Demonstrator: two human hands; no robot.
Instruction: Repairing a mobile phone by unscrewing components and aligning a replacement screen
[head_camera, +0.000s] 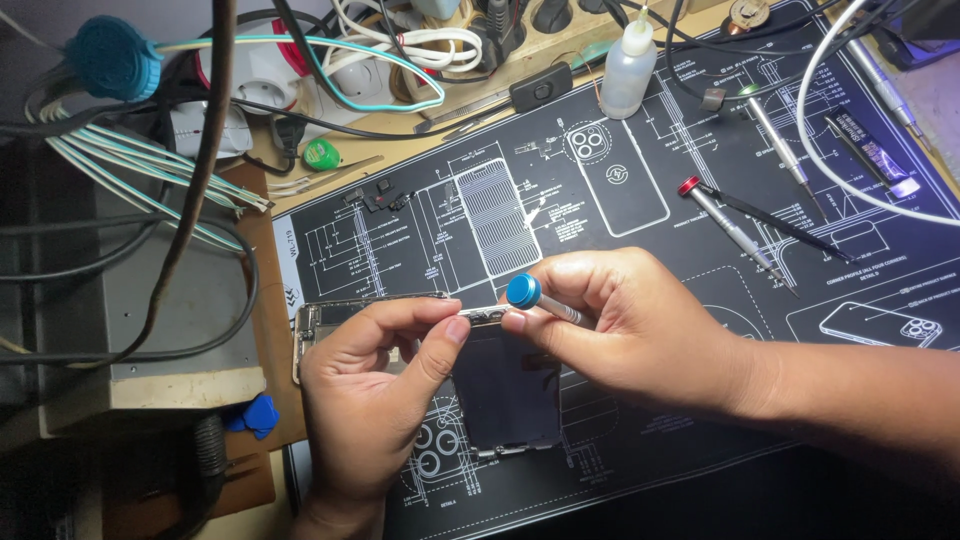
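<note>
A single head-worn camera looks steeply down and slightly forward, close over the worktop (700, 150). The dark printed mat (640, 470) fills most of the frame, tilted, with tangled cables (150, 180) at the left edge. No second view shares the scene.

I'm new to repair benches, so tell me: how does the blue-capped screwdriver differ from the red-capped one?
The blue-capped screwdriver is held in the right hand, tilted over the phone part; the red-capped screwdriver lies untouched on the black mat. Blue's shaft is mostly hidden by fingers; red's shows whole. Both are slim metal drivers with coloured end caps.
</note>
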